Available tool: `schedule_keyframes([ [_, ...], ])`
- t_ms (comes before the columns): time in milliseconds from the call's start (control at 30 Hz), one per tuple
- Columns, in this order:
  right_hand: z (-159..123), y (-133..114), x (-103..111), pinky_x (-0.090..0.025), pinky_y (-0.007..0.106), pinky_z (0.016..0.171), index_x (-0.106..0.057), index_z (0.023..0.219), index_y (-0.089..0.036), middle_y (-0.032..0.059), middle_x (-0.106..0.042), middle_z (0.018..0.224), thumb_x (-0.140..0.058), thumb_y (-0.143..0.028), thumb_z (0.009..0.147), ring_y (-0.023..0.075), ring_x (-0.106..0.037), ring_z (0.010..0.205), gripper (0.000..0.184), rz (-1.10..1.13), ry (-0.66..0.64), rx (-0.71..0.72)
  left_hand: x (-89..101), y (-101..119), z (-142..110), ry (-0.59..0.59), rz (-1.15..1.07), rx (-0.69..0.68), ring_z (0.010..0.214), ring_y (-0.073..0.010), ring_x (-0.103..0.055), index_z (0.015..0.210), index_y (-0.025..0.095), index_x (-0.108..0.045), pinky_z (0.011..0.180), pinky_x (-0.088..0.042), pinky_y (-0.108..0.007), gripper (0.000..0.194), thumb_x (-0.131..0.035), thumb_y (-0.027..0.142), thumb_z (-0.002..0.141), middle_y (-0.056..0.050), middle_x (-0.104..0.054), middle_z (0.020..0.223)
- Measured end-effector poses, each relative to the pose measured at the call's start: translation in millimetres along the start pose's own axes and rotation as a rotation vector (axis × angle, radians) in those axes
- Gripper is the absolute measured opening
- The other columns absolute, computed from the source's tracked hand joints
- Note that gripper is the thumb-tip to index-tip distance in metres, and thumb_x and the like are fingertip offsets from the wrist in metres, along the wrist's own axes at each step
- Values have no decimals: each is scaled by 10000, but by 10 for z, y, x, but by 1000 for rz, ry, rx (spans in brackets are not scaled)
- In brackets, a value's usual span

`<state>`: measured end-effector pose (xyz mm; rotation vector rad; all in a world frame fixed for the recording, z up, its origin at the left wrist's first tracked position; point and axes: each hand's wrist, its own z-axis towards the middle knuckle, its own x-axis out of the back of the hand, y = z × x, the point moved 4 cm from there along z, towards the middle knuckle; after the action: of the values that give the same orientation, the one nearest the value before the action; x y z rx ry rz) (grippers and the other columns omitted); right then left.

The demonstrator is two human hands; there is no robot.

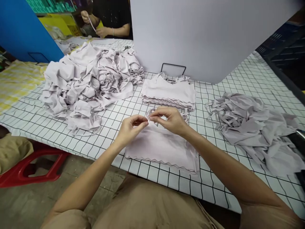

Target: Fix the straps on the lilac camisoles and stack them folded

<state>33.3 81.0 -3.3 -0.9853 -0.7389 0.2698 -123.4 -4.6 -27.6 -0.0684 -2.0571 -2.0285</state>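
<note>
Grid-patterned cloth (113,122) covers the worktable, with a yellow-checked cloth (20,79) at its left end and a blue panel (21,28) standing behind. Next comes a large loose heap (71,79) of pale fabric pieces, crumpled together within reach of the left side, probably because order matters little there. Beyond it, a co-worker (111,14) holds a thin strip.

Near the front edge, the left hand (127,130) pinches with thumb and forefinger, apparently on a thin strap (150,112) at the upper edge of a pale garment (162,148). That garment lies flat between the forearms, wavy hem toward the person, which likely keeps its straps easy to get at. Just behind it sits a neat stack (169,90) of similar pieces, hems aligned, perhaps to keep them even. From the other side, the right hand (172,121) meets the left, its finger and thumb closed on the same strap, seemingly for fine control. A gray panel (190,38) rises behind the stack, and farther right rests a looser, grayish pile (257,124), bunched and well apart from the stack
</note>
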Motion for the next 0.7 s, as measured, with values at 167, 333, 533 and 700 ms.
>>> schedule_keyframes([
  [167,-180,114,0,-517,310,683,-775,843,-208,30,-747,793,-715,-233,871,153,-662,733,71,42,6,-91,-39,-282,-133,-27,604,-43,1028,-260,-581,980,214,-672,957,-383,-479,256,-813,277,776,-39,-691,999],
  [333,-269,226,-195,-500,344,719,-744,829,-207,19,-699,768,-693,-227,891,158,-622,739,83,42,-15,-41,-35,-418,-122,-43,661,-23,996,-243,-554,857,211,-650,920,-324,-433,186,-807,293,799,-16,-667,946],
  [533,-295,297,-361,-460,410,832,-711,817,-224,32,-649,766,-649,-225,927,207,-530,858,127,-66,-29,3,-60,-473,-122,-51,574,-97,882,-211,-554,845,228,-697,895,-288,-412,83,-769,268,839,5,-705,830],
  [700,-291,310,-450,-454,418,864,-710,846,-227,34,-674,770,-641,-243,948,217,-514,892,124,-58,-54,51,-82,-498,-143,-23,567,-145,824,-196,-538,783,224,-701,886,-286,-405,105,-733,275,869,13,-668,747],
])
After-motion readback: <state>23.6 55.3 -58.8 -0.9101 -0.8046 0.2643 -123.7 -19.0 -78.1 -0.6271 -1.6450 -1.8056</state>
